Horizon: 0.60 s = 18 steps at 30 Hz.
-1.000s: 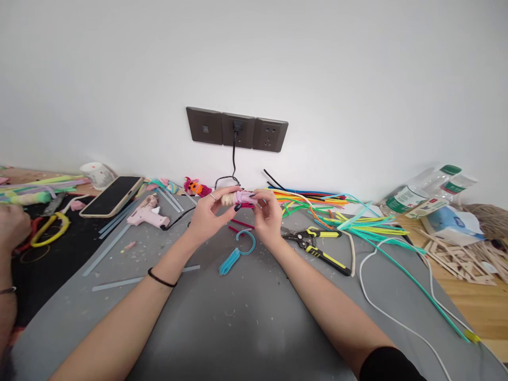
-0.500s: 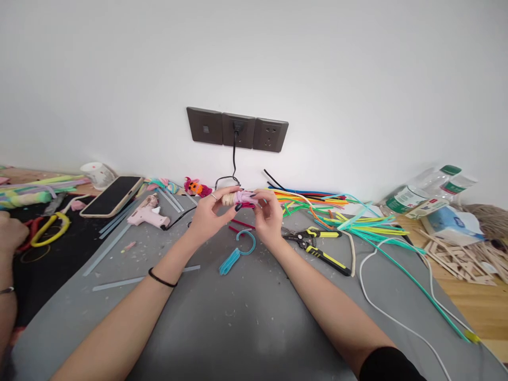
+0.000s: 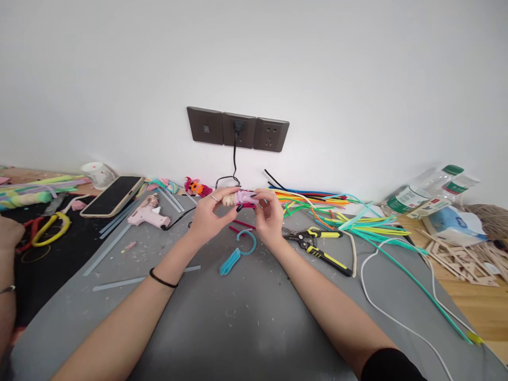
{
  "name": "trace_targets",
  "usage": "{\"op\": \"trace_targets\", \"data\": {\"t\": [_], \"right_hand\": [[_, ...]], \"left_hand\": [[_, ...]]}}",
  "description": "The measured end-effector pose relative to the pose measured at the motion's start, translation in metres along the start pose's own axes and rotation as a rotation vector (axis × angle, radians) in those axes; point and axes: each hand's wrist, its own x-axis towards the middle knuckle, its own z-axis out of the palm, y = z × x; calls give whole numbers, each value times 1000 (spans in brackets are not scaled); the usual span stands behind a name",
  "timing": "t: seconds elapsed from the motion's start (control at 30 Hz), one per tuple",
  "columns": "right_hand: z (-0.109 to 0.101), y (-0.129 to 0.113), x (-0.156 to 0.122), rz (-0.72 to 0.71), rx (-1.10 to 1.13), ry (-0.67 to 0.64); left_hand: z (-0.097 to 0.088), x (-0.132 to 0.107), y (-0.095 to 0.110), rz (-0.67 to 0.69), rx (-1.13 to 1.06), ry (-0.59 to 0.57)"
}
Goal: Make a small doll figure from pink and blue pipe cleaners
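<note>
Above the gray mat (image 3: pixel 238 328), both hands (image 3: pixel 207 216) (image 3: pixel 270 219) pinching a lilac-and-cream bundle (image 3: pixel 243 198), forearms (image 3: pixel 135 307) angled inward.

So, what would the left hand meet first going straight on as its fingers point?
Probably the right hand, gripping the other end of the lavender-and-cream bundle that the left hand holds; depth is unclear.

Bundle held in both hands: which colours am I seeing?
The bundle shows cream, lilac and dark pink; it is partly hidden, best seen in the head view.
</note>
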Motion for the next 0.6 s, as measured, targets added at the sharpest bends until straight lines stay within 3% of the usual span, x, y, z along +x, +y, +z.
{"op": "trace_targets", "data": {"t": [0.33,0.6], "right_hand": [[-1,-2,0,-49,-28,-5],[-2,-2,1,-62,-6,-14]], "left_hand": [[-3,0,5,142,110,-4],[-5,0,5,74,96,-44]]}}
